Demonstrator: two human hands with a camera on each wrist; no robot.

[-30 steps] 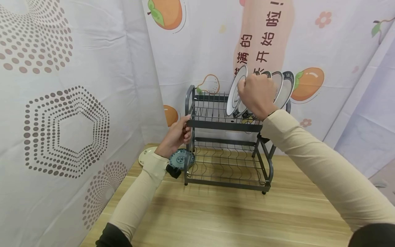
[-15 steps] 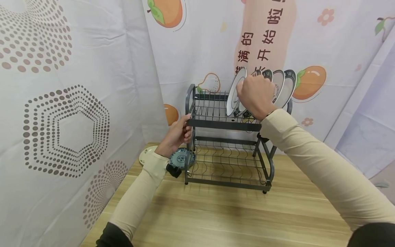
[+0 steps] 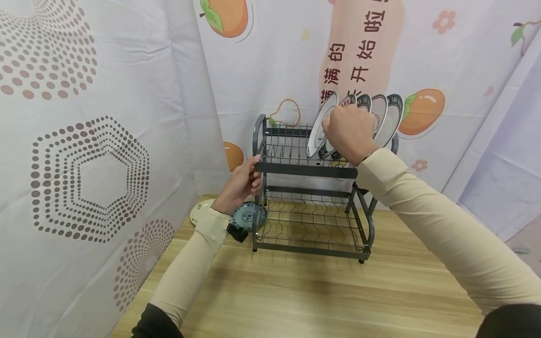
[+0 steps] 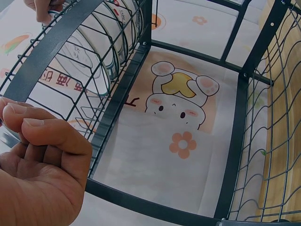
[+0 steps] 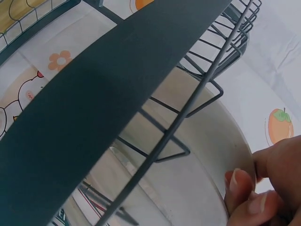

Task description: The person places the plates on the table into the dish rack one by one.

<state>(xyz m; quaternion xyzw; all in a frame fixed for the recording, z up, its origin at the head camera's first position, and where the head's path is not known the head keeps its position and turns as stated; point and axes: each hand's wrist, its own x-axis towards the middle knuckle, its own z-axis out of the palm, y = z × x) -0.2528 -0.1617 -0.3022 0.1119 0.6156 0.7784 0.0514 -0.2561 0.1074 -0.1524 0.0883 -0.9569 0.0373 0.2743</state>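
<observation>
A dark grey two-tier dish rack stands on the wooden table. My left hand grips its upper tier at the left front corner, fingers curled in the left wrist view. Up at the top tier, my right hand pinches the rim of a white plate, the leftmost one there. That plate leans, its lower edge in among the wires. In the right wrist view, thumb and fingers meet at its edge. Several other white plates with dark patterned rims stand upright to its right, partly hidden by the hand.
A blue patterned plate and a pale plate lie on the table left of the rack, partly behind my left forearm. The lower wire tier has wavy dividers. A printed curtain hangs close behind.
My right hand has shifted slightly left and down, and the leftmost plate's lower edge has moved a little left with it. The left hand keeps its grip on the rack.
</observation>
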